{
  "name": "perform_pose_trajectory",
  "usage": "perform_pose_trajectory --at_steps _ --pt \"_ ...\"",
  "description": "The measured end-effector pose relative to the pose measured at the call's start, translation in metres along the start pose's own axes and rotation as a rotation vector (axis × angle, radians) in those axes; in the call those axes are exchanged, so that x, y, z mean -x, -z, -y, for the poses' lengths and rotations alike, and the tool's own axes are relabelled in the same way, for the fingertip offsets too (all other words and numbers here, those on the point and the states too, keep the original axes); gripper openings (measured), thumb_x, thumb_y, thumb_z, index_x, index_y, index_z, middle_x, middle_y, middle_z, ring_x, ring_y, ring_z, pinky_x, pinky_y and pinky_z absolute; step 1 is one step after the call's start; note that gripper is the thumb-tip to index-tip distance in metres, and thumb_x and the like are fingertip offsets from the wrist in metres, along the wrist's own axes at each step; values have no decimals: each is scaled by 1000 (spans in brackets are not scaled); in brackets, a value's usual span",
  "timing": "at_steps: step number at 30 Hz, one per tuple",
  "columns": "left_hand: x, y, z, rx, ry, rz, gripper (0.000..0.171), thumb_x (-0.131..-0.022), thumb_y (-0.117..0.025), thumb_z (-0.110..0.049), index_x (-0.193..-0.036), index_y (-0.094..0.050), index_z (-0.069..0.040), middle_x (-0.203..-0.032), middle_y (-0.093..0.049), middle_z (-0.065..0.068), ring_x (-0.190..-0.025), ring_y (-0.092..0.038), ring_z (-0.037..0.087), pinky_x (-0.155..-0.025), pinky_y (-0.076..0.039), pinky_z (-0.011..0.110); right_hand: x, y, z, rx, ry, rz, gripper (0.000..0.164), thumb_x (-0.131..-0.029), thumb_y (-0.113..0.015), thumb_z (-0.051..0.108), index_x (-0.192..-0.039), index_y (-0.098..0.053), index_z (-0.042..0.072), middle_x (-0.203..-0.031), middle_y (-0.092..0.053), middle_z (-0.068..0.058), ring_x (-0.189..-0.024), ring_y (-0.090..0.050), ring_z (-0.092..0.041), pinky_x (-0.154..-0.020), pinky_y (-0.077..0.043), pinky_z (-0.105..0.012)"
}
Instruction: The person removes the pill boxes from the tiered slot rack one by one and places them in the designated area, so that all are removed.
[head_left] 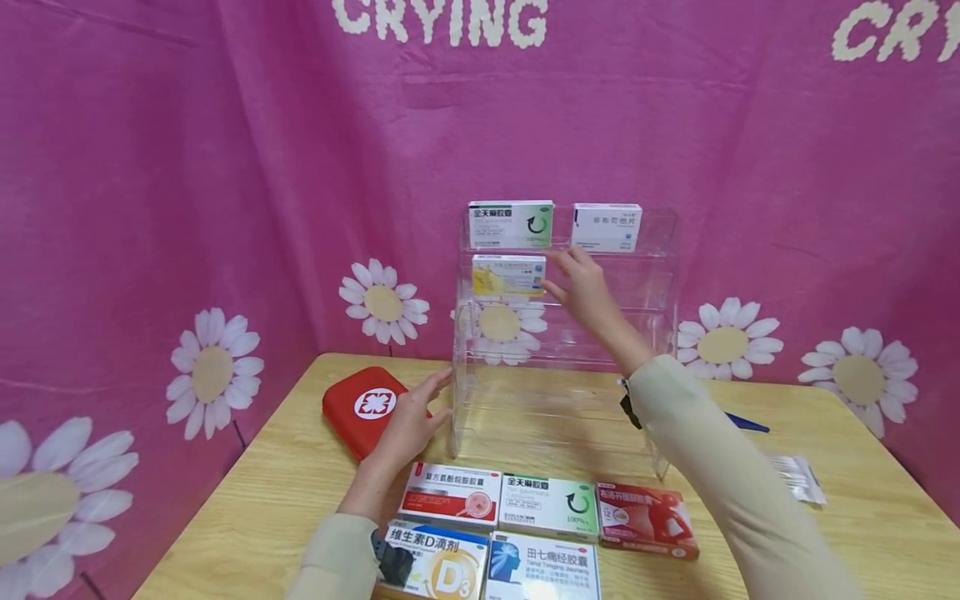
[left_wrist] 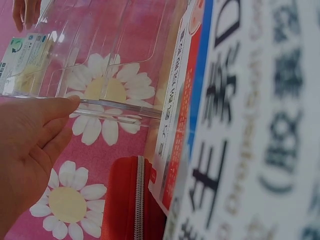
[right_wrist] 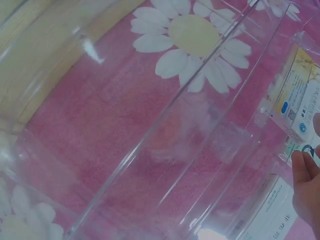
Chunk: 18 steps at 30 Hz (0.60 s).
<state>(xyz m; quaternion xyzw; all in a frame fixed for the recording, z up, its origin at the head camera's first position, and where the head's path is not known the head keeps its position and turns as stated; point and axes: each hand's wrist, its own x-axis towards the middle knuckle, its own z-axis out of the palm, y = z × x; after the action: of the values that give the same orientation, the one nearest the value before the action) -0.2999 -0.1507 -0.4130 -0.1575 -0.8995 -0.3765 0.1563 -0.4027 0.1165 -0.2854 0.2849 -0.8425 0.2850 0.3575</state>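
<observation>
In the head view a clear acrylic display rack stands on the table. My left hand is at its left side, thumb and fingers apart; the left wrist view has the fingertips right at the rack's edge. On the second tier leans a yellow and white medicine box. My right hand is just right of that box, finger and thumb spread near its right end. Above, the top tier holds a green and white medicine box and a white medicine box.
In front of the rack lie a red and white box, a second green-white box, a red box, a vitamin D box and a blue-white box. A red zip case is left, a clear packet right.
</observation>
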Motion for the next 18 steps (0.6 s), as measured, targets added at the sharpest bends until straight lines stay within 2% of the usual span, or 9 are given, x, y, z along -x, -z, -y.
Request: perform_pose_trajectory --at_steps 7,13,18 --pt "0 0 0 10 22 9 66 -85 -73 -4 -145 -46 -12 -141 -58 10 -125 -60 32 -102 -53 46 -8 -11 3 10 -60 76 37 -84 -72 1 -120 -61 -4 -115 -57 -25 -108 -57 -38 -96 -55 -46" --pt "-1 0 1 0 4 6 64 -85 -72 -3 -144 -47 -10 -140 -59 12 -124 -61 33 -101 -53 46 -11 -16 3 12 -69 56 30 -82 -71 -3 -110 -61 -4 -119 -57 -25 -117 -55 -40 -104 -51 -47" --pt "0 1 1 -1 -29 -11 63 -84 -72 0 -142 -49 -7 -137 -61 15 -121 -62 35 -101 -53 46 -12 -18 7 33 -75 63 25 -85 -67 -7 -107 -58 -4 -120 -58 -25 -117 -57 -41 -102 -53 -48"
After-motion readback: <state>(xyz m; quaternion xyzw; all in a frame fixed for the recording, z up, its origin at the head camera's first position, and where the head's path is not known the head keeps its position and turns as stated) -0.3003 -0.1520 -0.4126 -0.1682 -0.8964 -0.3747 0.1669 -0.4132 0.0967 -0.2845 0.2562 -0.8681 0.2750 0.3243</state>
